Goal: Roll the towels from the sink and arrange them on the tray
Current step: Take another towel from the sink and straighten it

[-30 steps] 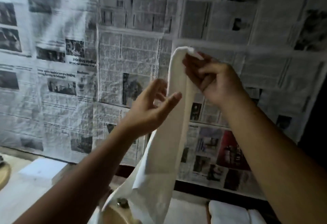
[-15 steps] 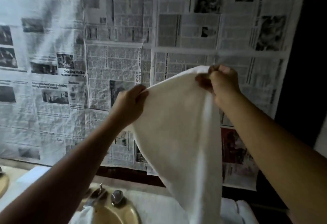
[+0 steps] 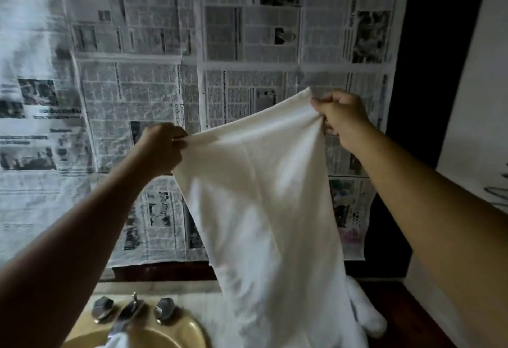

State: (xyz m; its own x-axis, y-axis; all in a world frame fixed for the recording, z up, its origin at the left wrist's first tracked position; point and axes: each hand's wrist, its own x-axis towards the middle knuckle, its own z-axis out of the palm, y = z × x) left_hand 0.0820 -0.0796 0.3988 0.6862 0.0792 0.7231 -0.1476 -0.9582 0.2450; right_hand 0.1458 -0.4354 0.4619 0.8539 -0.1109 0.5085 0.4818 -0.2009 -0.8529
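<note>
A white towel (image 3: 264,210) hangs spread out in the air in front of the newspaper-covered wall. My left hand (image 3: 162,149) pinches its upper left corner. My right hand (image 3: 341,117) pinches the upper right corner, held a bit higher. The towel's lower end drops past the bottom of the view. Below left is the yellowish sink (image 3: 170,334) with a bit of white towel (image 3: 118,342) in its bowl. A rolled white towel (image 3: 365,317) lies at the lower right, partly behind the hanging towel. The tray is hidden.
A faucet (image 3: 129,312) with two knobs (image 3: 102,306) (image 3: 164,309) sits at the back of the sink. Newspaper sheets (image 3: 137,100) cover the wall. A dark panel (image 3: 428,73) and a pale wall (image 3: 481,100) stand to the right. Dark wooden surface (image 3: 406,314) lies at lower right.
The towel hung as a narrow strip from my right hand; my left hand took the other corner and both hands pulled apart, spreading it wide. The view shifted right and down.
</note>
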